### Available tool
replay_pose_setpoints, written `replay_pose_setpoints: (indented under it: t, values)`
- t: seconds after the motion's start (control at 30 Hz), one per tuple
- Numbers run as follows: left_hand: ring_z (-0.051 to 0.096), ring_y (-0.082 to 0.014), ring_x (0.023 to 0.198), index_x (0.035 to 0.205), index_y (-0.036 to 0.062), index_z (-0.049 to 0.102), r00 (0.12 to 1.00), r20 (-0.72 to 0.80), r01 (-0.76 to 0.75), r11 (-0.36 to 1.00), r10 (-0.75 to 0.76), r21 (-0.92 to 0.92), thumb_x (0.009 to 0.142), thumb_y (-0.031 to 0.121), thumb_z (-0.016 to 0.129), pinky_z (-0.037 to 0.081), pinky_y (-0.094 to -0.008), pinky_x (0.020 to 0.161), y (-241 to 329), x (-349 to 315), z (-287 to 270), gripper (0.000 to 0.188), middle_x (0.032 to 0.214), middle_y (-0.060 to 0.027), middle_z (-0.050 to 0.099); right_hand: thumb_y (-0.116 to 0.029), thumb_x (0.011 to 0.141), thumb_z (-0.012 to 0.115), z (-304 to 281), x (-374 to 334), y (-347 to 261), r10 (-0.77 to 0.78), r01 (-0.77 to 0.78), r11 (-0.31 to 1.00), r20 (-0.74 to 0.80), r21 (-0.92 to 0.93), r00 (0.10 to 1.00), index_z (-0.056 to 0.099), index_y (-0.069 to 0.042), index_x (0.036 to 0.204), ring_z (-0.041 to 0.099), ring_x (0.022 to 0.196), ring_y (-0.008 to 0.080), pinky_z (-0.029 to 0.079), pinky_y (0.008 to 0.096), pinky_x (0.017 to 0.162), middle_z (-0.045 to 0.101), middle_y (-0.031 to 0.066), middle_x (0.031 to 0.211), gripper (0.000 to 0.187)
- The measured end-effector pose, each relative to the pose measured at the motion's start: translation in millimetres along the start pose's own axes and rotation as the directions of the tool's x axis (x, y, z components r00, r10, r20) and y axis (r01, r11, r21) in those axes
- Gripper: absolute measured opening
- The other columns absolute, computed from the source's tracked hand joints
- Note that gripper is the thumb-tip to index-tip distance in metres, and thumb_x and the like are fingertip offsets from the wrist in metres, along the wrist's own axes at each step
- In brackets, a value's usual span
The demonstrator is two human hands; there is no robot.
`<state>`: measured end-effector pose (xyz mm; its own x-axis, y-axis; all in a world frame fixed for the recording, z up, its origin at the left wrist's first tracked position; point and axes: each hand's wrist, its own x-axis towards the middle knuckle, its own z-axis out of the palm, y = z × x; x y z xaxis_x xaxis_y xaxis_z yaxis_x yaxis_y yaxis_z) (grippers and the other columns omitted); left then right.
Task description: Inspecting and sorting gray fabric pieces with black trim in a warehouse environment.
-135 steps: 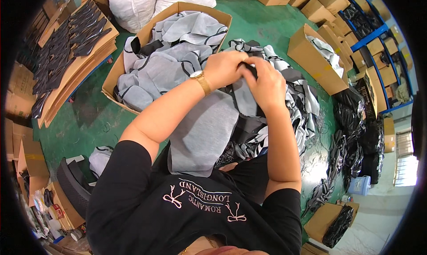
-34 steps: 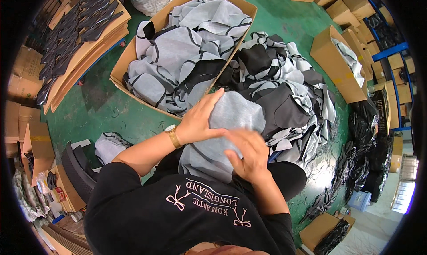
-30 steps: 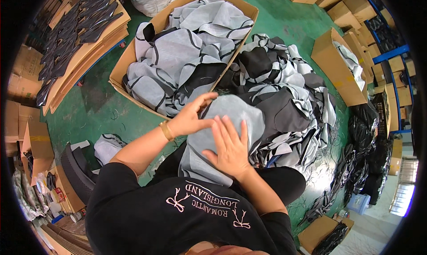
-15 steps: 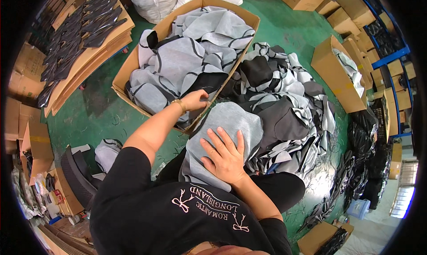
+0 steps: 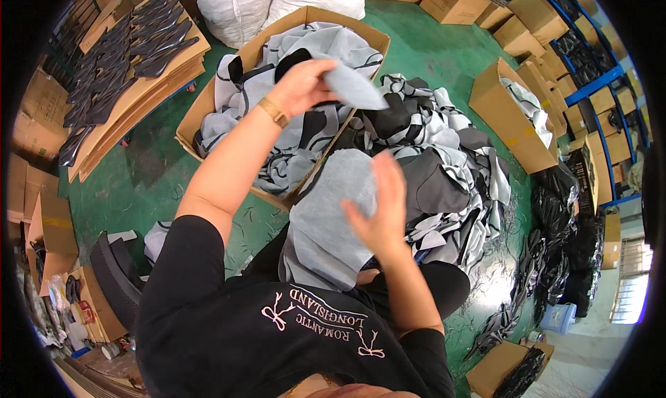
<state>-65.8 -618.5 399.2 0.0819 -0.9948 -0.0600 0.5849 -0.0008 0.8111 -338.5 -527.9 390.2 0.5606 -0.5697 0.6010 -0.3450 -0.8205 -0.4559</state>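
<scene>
My left hand (image 5: 303, 87) is raised over the open cardboard box (image 5: 186, 136), its fingers closed on the end of a grey fabric piece (image 5: 355, 87) that sticks out to the right, slightly blurred. Below it the box holds a heap of grey and black fabric pieces (image 5: 243, 124). On my lap lies a stack of grey fabric pieces (image 5: 322, 217), light side up. My right hand (image 5: 381, 207) is lifted just above the stack's right edge, fingers apart and smeared by motion, with nothing seen in it.
Right of the box, a loose pile of grey and black fabric (image 5: 444, 183) covers the floor. Beyond it stands another cardboard box (image 5: 510, 124) with fabric inside. Black moulded parts (image 5: 149, 37) lie on stacked cardboard at the far left. White sacks (image 5: 236, 9) stand behind the box.
My left hand has risen from the box's near edge and moved away from me, now with a fabric piece in it. My right hand has lifted off the lap stack and shifted right.
</scene>
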Motion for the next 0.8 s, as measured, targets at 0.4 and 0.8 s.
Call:
replay_pose_setpoints:
  t: [0.4, 0.8]
  values:
    - [0.064, -0.0183, 0.090, 0.102, 0.0007, 0.063, 0.955, 0.207, 0.230, 0.972, -0.214, -0.055, 0.094, 0.028, 0.051, 0.055, -0.0337, 0.078, -55, -88, 66, 0.031, 0.104, -0.0089, 0.064, -0.002, 0.063, 0.063, -51, 41, 21, -0.295, 0.292, 0.868, 0.056, -0.402, 0.954, 0.067, -0.013, 0.100, 0.057, 0.083, 0.0190, 0.039, 0.0421, 0.092, 0.056, 0.0008, 0.090, 0.039]
    - [0.047, -0.0035, 0.052, 0.100, 0.0093, 0.060, 0.923, -0.192, 0.369, 0.906, -0.333, 0.208, 0.085, 0.031, 0.068, 0.038, -0.0177, 0.044, -67, -124, -9, 0.027, 0.078, 0.0034, 0.059, -0.009, 0.067, 0.074, -27, -38, -18, -0.317, 0.305, 0.949, 0.281, 0.086, 0.906, 0.065, -0.005, 0.089, 0.056, 0.055, 0.0215, 0.045, 0.0328, 0.048, 0.054, 0.0043, 0.065, 0.024]
